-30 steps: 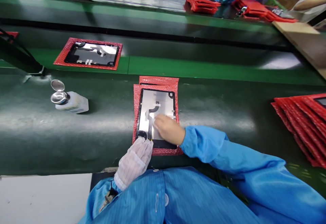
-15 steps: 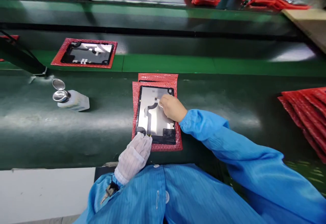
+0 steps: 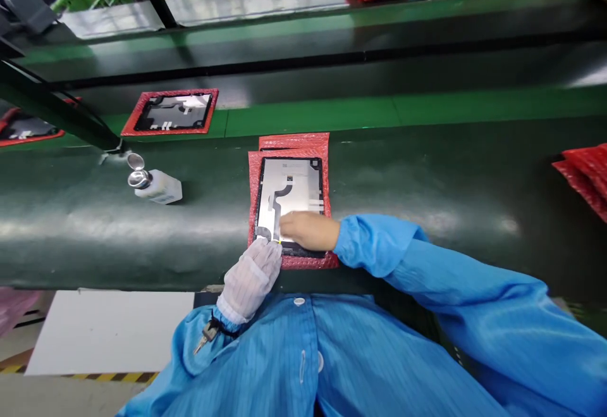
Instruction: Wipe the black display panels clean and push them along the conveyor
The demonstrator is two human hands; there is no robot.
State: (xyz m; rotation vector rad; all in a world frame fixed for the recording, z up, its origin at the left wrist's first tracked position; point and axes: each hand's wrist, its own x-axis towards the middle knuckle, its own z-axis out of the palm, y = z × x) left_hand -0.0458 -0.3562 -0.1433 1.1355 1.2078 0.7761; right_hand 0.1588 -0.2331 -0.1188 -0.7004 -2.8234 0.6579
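Note:
A dark-framed tablet housing (image 3: 289, 189) with a silver metal back and a black curved strip lies on a red bubble bag (image 3: 294, 141). My right hand (image 3: 306, 230) is bare and rests flat across the lower part of the housing. My left hand (image 3: 251, 276), in a white fabric glove, touches the housing's lower left corner. A tiny yellow speck (image 3: 279, 242) shows at the glove's fingertips, too small to identify. Blue sleeves cover both arms.
A green conveyor belt (image 3: 118, 233) runs across the view. On it stand a metal-topped dispenser bottle (image 3: 154, 184) and a red stack of bags (image 3: 585, 173). A second housing on a red bag (image 3: 171, 112) lies on the belt beyond. A black rail (image 3: 57, 107) crosses at left.
My right hand has slid down the housing from its upper right area to the lower part. My left hand stays at the corner. The whole view has shifted and tilted slightly.

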